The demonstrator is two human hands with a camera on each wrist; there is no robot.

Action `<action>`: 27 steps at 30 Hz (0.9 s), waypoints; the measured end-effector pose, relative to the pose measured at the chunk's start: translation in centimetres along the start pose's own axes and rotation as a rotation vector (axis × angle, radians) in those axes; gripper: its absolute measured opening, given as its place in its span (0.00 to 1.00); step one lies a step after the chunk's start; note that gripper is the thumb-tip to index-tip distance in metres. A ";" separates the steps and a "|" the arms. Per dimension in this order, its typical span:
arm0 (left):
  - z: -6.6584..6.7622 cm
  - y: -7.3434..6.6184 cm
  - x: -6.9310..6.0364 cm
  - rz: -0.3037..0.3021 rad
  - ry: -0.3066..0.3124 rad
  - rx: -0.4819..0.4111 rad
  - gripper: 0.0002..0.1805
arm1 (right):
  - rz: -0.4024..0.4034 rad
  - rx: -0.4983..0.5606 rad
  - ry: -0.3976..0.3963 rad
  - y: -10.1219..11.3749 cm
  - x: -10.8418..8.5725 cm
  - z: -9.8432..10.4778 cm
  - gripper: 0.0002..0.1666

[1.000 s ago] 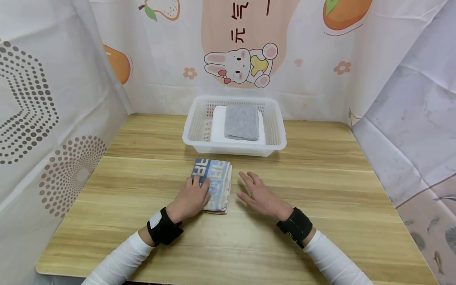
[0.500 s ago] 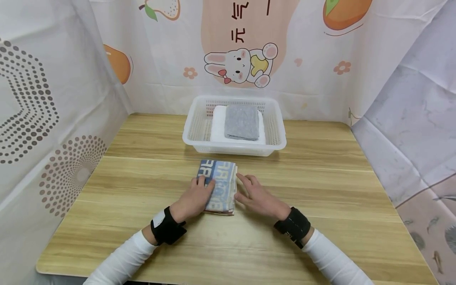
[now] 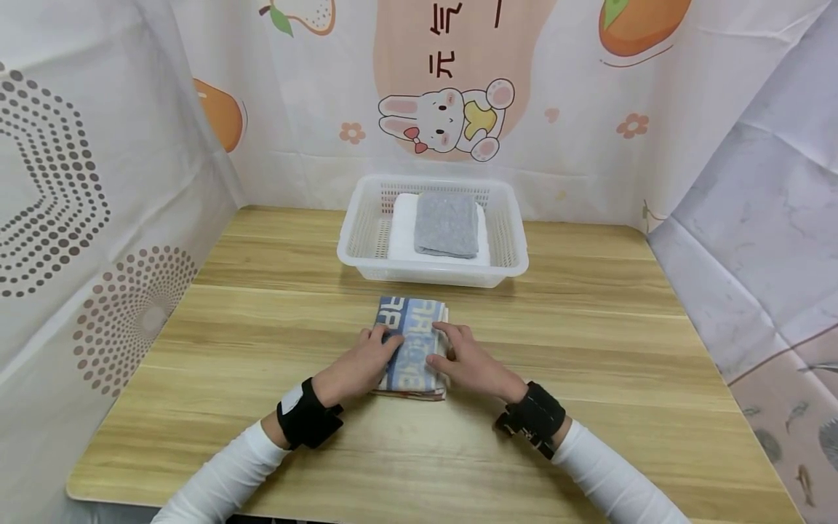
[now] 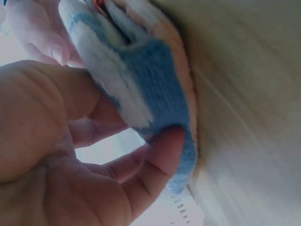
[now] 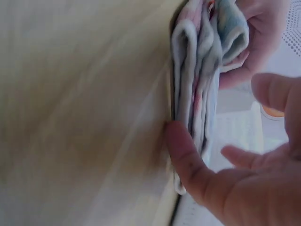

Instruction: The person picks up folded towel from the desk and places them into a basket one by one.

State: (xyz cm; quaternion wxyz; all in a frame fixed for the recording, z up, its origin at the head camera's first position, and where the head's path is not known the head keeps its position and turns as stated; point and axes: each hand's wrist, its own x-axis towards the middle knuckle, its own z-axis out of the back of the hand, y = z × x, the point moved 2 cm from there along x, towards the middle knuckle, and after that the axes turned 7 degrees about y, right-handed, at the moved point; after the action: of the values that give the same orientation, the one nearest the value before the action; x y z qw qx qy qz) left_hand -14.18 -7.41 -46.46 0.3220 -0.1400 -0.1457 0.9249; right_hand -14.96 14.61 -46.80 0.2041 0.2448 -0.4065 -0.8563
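A folded towel [image 3: 412, 346], patterned in blue and cream with pale letters, lies flat on the table. My left hand [image 3: 356, 366] pinches its left edge, thumb over the top and fingers at the side; the left wrist view shows a fingertip pressed against the blue fold [image 4: 157, 84]. On the opposite side is my right hand [image 3: 478, 366], its fingers extended at the towel's right edge. In the right wrist view, one fingertip of the right hand [image 5: 244, 183] touches the stacked layers [image 5: 195, 94] low down, while the thumb stays apart from them.
Behind the towel stands a white perforated plastic basket [image 3: 432, 272]. Inside it, a folded grey cloth [image 3: 447, 224] lies on a folded white one [image 3: 402, 229]. Printed curtains [image 3: 301, 109] hang around the back and sides of the wooden table [image 3: 589, 313].
The towel has slid to the right along with my left hand. My right hand, apart from the towel at first, now meets its right edge. Basket and cloths stay put.
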 end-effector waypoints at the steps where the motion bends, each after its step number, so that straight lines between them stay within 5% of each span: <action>1: 0.0 0.0 0.1 -0.008 -0.014 -0.023 0.24 | -0.009 0.016 -0.012 -0.1 0.0 0.0 0.40; 5: 0.1 0.2 0.2 -0.013 -0.058 -0.127 0.23 | -0.016 0.122 -0.043 -0.5 0.1 0.0 0.40; 9: 0.2 0.3 0.1 0.050 -0.049 -0.183 0.24 | -0.019 0.262 -0.031 -0.5 0.1 0.0 0.41; 13: 0.5 0.3 -0.1 0.130 -0.042 -0.175 0.27 | -0.044 0.350 -0.032 -0.3 0.2 -0.1 0.43; 18: 0.7 0.7 -0.2 0.146 -0.035 -0.161 0.30 | -0.091 0.452 -0.027 -0.3 0.5 -0.3 0.47; 27: 0.4 1.3 -0.1 0.159 0.057 -0.427 0.33 | -0.110 0.644 0.024 -0.1 0.6 -0.8 0.52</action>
State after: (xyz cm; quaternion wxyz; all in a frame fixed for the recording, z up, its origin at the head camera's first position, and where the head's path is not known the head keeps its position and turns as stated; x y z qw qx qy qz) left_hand -14.91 -8.51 -46.55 0.2154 -0.2418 -0.3175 0.8912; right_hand -14.98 13.84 -47.51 0.0744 0.3286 -0.6402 -0.6904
